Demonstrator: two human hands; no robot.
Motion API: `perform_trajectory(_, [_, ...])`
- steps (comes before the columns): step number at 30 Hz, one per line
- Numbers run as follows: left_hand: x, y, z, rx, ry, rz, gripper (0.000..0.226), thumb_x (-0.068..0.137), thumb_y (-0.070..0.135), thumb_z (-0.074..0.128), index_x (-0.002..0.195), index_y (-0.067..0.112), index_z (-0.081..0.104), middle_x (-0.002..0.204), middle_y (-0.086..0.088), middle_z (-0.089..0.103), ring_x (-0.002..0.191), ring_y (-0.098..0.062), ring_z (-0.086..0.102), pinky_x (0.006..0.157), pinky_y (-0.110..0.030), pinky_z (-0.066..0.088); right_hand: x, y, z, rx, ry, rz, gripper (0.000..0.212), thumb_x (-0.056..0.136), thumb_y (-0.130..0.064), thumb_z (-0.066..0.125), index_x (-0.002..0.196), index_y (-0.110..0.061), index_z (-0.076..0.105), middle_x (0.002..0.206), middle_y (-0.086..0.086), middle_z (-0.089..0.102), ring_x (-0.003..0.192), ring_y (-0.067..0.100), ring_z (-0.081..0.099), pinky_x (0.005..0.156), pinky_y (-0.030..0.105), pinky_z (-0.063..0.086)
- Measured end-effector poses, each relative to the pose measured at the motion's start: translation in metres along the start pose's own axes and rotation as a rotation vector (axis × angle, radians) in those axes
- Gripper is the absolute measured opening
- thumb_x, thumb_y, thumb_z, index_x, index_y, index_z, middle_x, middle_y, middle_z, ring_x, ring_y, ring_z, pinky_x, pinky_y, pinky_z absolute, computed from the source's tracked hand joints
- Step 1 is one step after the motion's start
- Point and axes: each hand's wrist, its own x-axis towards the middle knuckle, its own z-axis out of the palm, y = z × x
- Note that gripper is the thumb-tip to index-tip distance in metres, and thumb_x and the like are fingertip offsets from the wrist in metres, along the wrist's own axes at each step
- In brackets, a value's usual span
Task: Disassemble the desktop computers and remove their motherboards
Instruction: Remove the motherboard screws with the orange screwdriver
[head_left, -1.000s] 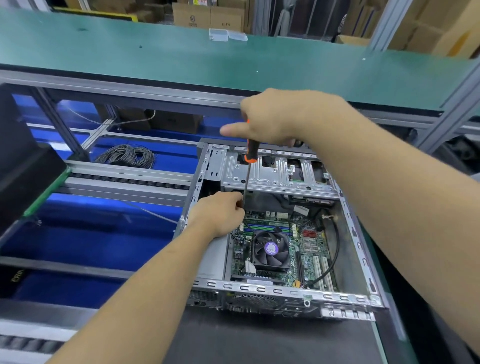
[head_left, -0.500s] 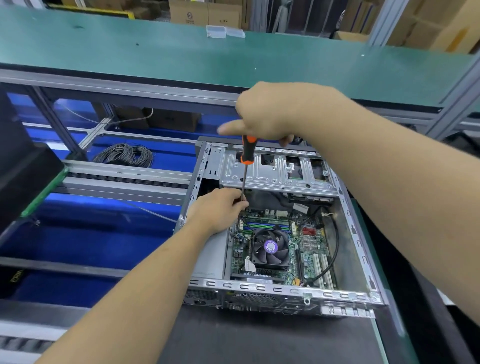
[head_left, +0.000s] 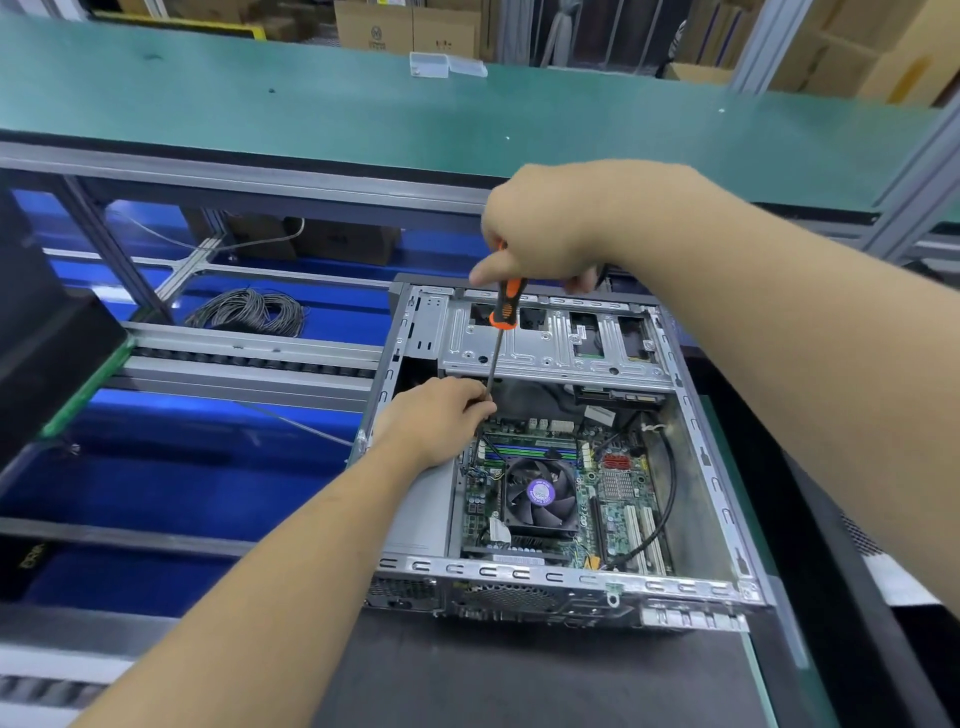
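The fingers of the left hand (head_left: 439, 418) are curled together around the lower end of a screwdriver (head_left: 500, 332) shaft, pinching it just where it drops toward the far left corner of the motherboard (head_left: 618, 488) — the tip itself is hidden behind the knuckles, so whether it sits in a screw cannot be told. Above, the right hand (head_left: 550, 228) wraps the top of the orange-and-black handle, fingers closed round it with the thumb sticking out to the left; the tool stands nearly upright, leaning slightly right at the top. Both forearms reach in from the near edge, the left from lower left, the right from the right side. The motherboard lies flat in the bottom of an open desktop case (head_left: 722, 499), with a black CPU fan (head_left: 540, 496) carrying a purple round label near its centre, white expansion slots to the right, and a black cable (head_left: 667, 499) curving along the right side of the board. A silver drive cage (head_left: 556, 348) spans the far end of the case, and the screwdriver shaft crosses in front of it. The case rests on a dark mat (head_left: 519, 675) on the bench. To the left, well apart from the case, a coil of grey wire (head_left: 249, 312) lies on a blue surface beyond a roller rail — and a green conveyor belt (head_left: 311, 104) runs across the far side.
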Motion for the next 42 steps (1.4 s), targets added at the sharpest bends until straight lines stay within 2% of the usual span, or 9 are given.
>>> perform_trajectory(3, [-0.001, -0.001, 0.0, 0.002, 0.002, -0.005, 0.025, 0.1, 0.049, 0.046, 0.099, 0.033, 0.066, 0.089, 0.012, 0.067, 0.083, -0.016, 0.063, 0.076, -0.041, 0.056, -0.004, -0.002, -0.001, 0.04, 0.032, -0.092, 0.04, 0.087, -0.056, 0.064, 0.11, -0.023, 0.061, 0.089, -0.011, 0.057, 0.075, 0.016, 0.064, 0.071, 0.032, 0.046])
perform_trajectory(6, [0.0, -0.001, 0.001, 0.006, 0.002, 0.012, 0.025, 0.1, 0.049, 0.045, 0.1, 0.035, 0.066, 0.087, 0.015, 0.067, 0.08, -0.014, 0.062, 0.074, -0.04, 0.056, -0.008, -0.006, -0.001, 0.016, -0.001, 0.111, 0.064, 0.092, -0.069, 0.044, 0.093, -0.007, 0.06, 0.061, 0.003, 0.068, 0.042, 0.018, 0.062, 0.057, 0.031, 0.042])
perform_trajectory(9, [0.0, -0.001, 0.002, 0.006, 0.008, 0.009, 0.023, 0.1, 0.048, 0.046, 0.097, 0.034, 0.065, 0.085, 0.015, 0.066, 0.08, -0.014, 0.061, 0.075, -0.04, 0.056, -0.005, -0.005, 0.003, 0.021, 0.08, -0.071, 0.02, 0.095, -0.035, 0.059, 0.101, -0.016, 0.063, 0.087, -0.002, 0.067, 0.074, 0.021, 0.058, 0.067, 0.033, 0.044])
perform_trajectory(18, [-0.001, 0.0, -0.001, -0.008, 0.001, -0.012, 0.02, 0.101, 0.046, 0.046, 0.097, 0.035, 0.063, 0.093, 0.013, 0.068, 0.088, -0.017, 0.062, 0.079, -0.041, 0.055, -0.004, -0.009, 0.0, 0.104, 0.018, -0.062, 0.033, 0.091, -0.049, 0.063, 0.109, -0.022, 0.056, 0.084, -0.01, 0.063, 0.07, 0.024, 0.07, 0.07, 0.04, 0.057])
perform_trajectory(21, [-0.001, 0.001, -0.001, 0.003, 0.0, -0.003, 0.022, 0.101, 0.046, 0.046, 0.1, 0.033, 0.064, 0.091, 0.011, 0.068, 0.086, -0.018, 0.063, 0.077, -0.041, 0.055, -0.003, -0.006, -0.001, 0.074, 0.038, 0.038, 0.05, 0.095, -0.059, 0.051, 0.088, -0.01, 0.059, 0.049, -0.003, 0.064, 0.044, 0.022, 0.066, 0.063, 0.037, 0.057])
perform_trajectory(24, [-0.002, 0.002, -0.002, 0.001, -0.005, -0.007, 0.023, 0.101, 0.046, 0.046, 0.099, 0.033, 0.065, 0.094, 0.012, 0.069, 0.088, -0.017, 0.064, 0.078, -0.041, 0.055, -0.003, -0.001, 0.0, 0.09, 0.011, -0.076, 0.034, 0.089, -0.05, 0.064, 0.108, -0.023, 0.057, 0.085, -0.008, 0.065, 0.073, 0.023, 0.067, 0.074, 0.041, 0.056])
perform_trajectory(35, [-0.002, 0.002, -0.002, 0.022, 0.0, 0.003, 0.023, 0.101, 0.046, 0.046, 0.101, 0.033, 0.065, 0.089, 0.012, 0.068, 0.084, -0.017, 0.063, 0.077, -0.039, 0.056, -0.001, -0.003, 0.002, 0.011, 0.058, 0.04, 0.047, 0.096, -0.055, 0.052, 0.086, -0.01, 0.06, 0.047, -0.002, 0.062, 0.039, 0.015, 0.062, 0.056, 0.032, 0.051])
perform_trajectory(38, [-0.002, 0.002, -0.003, 0.017, 0.005, -0.003, 0.021, 0.101, 0.047, 0.046, 0.099, 0.035, 0.064, 0.09, 0.014, 0.067, 0.084, -0.015, 0.063, 0.077, -0.039, 0.056, -0.002, -0.003, -0.001, 0.078, 0.001, -0.041, 0.037, 0.088, -0.05, 0.065, 0.11, -0.021, 0.055, 0.086, -0.006, 0.061, 0.066, 0.025, 0.071, 0.068, 0.039, 0.056])
perform_trajectory(42, [-0.002, 0.002, -0.002, 0.016, 0.006, 0.008, 0.023, 0.101, 0.047, 0.046, 0.1, 0.035, 0.066, 0.091, 0.014, 0.068, 0.083, -0.015, 0.062, 0.074, -0.037, 0.055, -0.003, 0.001, 0.0, 0.061, 0.039, 0.008, 0.034, 0.097, -0.047, 0.053, 0.091, -0.014, 0.06, 0.075, 0.005, 0.067, 0.058, 0.028, 0.069, 0.069, 0.041, 0.057])
